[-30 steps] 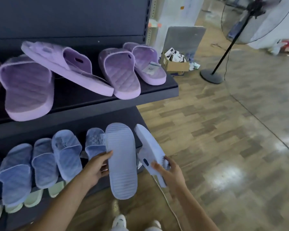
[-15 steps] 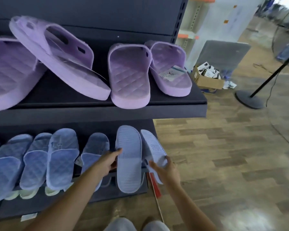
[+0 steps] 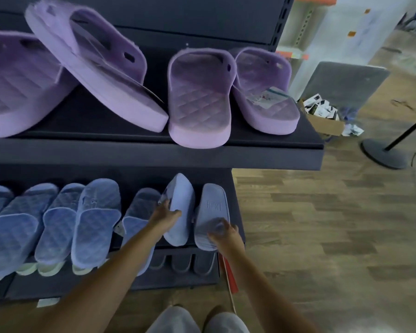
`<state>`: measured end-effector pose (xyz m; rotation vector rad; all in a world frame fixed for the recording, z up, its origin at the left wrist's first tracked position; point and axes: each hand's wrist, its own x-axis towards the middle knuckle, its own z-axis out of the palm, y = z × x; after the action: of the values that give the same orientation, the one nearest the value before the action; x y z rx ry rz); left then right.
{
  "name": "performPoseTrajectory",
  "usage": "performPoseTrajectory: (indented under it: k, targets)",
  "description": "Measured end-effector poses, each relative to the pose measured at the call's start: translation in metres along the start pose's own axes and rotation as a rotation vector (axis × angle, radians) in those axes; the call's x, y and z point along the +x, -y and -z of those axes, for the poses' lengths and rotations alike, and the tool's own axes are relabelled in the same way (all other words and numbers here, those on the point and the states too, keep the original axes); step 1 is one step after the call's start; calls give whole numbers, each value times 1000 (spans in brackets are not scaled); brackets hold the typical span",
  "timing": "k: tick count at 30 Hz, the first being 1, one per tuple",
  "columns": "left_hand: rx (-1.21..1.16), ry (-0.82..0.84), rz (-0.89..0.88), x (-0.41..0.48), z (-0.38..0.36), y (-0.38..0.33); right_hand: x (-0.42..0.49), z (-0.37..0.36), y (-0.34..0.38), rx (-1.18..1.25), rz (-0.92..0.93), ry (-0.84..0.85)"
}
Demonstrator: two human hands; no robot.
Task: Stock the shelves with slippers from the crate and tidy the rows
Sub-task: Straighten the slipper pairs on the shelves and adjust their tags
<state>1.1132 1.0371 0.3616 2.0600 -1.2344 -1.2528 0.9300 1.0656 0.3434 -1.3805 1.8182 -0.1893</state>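
Nearest, below both grips: grey knees (image 3: 197,320).

Left grip (image 3: 165,217): thumb on the sole and fingers curled behind the left edge of a blue slipper (image 3: 181,195), held sole outward and tipped on edge.

Right grip (image 3: 222,233): fingers curled over the heel end of a second slipper (image 3: 213,207), which is sole up. Finger detail is blurred.

The two slippers sit side by side at the right end of the lower shelf (image 3: 237,212). Whether the tipped one rests on the shelf cannot be told.

Left of the left grip: blue row (image 3: 94,217), soles down, straps toward the front.

Below the grips: grey slippers (image 3: 180,263) on a lower level, with pale green slippers (image 3: 46,270) further left. A red strip (image 3: 231,277) lies just beside the right forearm.

Above the grips: upper shelf (image 3: 250,155) carrying purple slippers (image 3: 199,104). The leaning slipper (image 3: 94,68) is tilted against its left neighbour. A paper tag (image 3: 267,97) lies in the rightmost one.

Far right of the right grip: cardboard box (image 3: 327,126) and fan base (image 3: 382,155), both on the wood floor (image 3: 322,224)
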Motion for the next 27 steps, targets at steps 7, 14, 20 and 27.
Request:
performPoseTrajectory:
  k: [7,14,20,27]
  targets:
    - [41,180,-91,-58,45,-7,-62,41,23,-64,124,-25]
    - [192,213,-371,-122,99,-23,-139,65,52,-100,253,-65]
    - [352,134,-609,-166,131,-39,-201,77,67,-247,389,-170]
    - [366,-3,-802,-214,143,-62,-241,111,65,-195,501,-281]
